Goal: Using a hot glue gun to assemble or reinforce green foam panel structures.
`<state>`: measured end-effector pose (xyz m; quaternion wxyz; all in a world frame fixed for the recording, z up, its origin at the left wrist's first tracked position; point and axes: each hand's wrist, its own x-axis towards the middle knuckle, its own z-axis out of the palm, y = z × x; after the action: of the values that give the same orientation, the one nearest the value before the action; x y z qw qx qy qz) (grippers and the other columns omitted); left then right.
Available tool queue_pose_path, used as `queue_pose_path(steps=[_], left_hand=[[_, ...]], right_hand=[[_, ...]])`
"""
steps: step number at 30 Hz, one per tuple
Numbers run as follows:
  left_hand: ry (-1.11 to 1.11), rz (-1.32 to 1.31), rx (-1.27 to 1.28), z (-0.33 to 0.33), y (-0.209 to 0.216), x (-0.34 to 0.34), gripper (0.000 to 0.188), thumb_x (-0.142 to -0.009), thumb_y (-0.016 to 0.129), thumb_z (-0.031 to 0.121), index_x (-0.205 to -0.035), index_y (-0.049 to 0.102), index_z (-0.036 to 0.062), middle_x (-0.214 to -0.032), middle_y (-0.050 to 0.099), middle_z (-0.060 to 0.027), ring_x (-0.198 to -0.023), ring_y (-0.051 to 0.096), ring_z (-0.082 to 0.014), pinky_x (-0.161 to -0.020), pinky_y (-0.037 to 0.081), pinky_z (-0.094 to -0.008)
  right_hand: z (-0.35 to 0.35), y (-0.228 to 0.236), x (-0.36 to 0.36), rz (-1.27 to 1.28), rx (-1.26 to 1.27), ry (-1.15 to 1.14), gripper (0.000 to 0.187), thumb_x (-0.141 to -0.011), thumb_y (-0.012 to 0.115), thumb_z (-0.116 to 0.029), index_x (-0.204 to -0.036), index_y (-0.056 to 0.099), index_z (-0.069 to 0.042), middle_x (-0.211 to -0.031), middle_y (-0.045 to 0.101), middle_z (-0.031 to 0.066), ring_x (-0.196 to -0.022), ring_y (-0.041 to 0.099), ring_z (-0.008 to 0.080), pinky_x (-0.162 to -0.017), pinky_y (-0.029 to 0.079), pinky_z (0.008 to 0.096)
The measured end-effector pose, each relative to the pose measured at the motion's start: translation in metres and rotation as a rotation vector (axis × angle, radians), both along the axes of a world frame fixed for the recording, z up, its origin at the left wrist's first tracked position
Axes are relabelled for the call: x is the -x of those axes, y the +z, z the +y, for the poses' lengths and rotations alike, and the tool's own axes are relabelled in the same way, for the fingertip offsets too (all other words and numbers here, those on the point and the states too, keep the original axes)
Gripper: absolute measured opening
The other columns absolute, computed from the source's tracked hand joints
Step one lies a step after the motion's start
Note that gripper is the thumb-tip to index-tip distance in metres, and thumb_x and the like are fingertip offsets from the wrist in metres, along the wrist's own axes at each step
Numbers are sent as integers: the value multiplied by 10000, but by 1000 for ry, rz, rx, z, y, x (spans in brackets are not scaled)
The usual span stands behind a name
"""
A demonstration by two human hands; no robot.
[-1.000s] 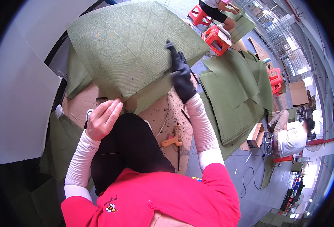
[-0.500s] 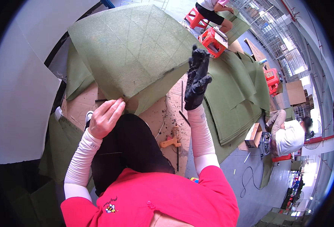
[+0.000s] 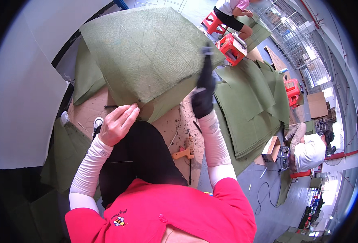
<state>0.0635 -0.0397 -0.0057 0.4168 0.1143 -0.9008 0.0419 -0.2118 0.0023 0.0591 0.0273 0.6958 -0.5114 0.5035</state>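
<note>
At the near edge of the big green felt panel [image 3: 146,52], just above the lap, rested the bare left hand [image 3: 118,123], fingers [image 3: 129,113] drawn together and pressed down on the panel's lower corner, pinning rather than wrapping it. Up and to the right of that hand, over the panel's right edge, stood the black-gloved right hand [image 3: 203,101], closed tight around a dark slim tool [image 3: 206,65] held nearly upright, tip lifted above the felt; could not tell whether the tip touched anything. Under and between both hands lay brown cardboard [image 3: 170,123] spread on the floor, littered with scraps and thin threads. Below the right hand, close to the white sleeve, lay an orange glue gun [image 3: 183,152] on that cardboard, untouched. Beyond the right hand, further right, sat a fanned stack of green felt sheets [image 3: 252,113], apart from the panel being held. Above the right hand, past the tool's tip, stood a red plastic stool [image 3: 231,46], with a seated person [image 3: 233,12] behind it. Far to the right of the right hand, beyond the stack, crouched another person in a white shirt [image 3: 310,152]. Left of the left hand hung more loose green felt [image 3: 65,154] beside a pale wall.
</note>
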Motion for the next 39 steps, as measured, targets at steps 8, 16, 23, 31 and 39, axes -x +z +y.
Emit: queue_pose_path(steps=[8, 16, 23, 31, 39], left_hand=[[13, -10, 6, 0, -2, -2, 375, -755, 676, 7, -1127, 649, -39, -1092, 708, -155, -958, 682, -277, -844, 582, -357], [6, 7, -11, 0, -4, -1, 385, -752, 674, 7, -1132, 645, -39, -1099, 707, -152, -973, 682, -284, -843, 586, -362], [47, 81, -71, 9, -1, -12, 338, -750, 707, -10, -1086, 675, -24, -1074, 703, -142, -946, 679, -293, -812, 581, -374], [203, 265, -88, 12, 25, 13, 258, -762, 796, 112, -1009, 728, 77, -1080, 668, -61, -1001, 630, -262, -810, 503, -377], [190, 178, -39, 9, 16, 27, 247, -757, 784, 96, -994, 736, 44, -1067, 671, -75, -1004, 638, -249, -823, 517, -387]], right_hand=[[-21, -26, -37, 189, -240, 133, 1128, -790, 474, -822, -1555, 247, -24, -1615, 265, 196, -1518, 212, 300, -1205, 152, 514], [-14, 3, -27, 28, 264, 81, 1029, -884, 413, -779, -1563, 222, -29, -1611, 247, 233, -1497, 259, 325, -1192, 198, 494], [-42, -23, -60, 318, -189, -126, 892, -857, 653, -471, -1516, 319, 30, -1538, 384, 231, -1454, 362, 300, -1180, 245, 503], [-34, -13, -52, -220, 146, -20, 661, -1025, 491, -382, -1548, 289, -31, -1557, 386, 180, -1455, 351, 281, -1159, 275, 445], [-38, -45, -78, 376, -20, -415, 777, -884, 672, -378, -1496, 368, -8, -1528, 400, 212, -1453, 362, 315, -1145, 267, 581]])
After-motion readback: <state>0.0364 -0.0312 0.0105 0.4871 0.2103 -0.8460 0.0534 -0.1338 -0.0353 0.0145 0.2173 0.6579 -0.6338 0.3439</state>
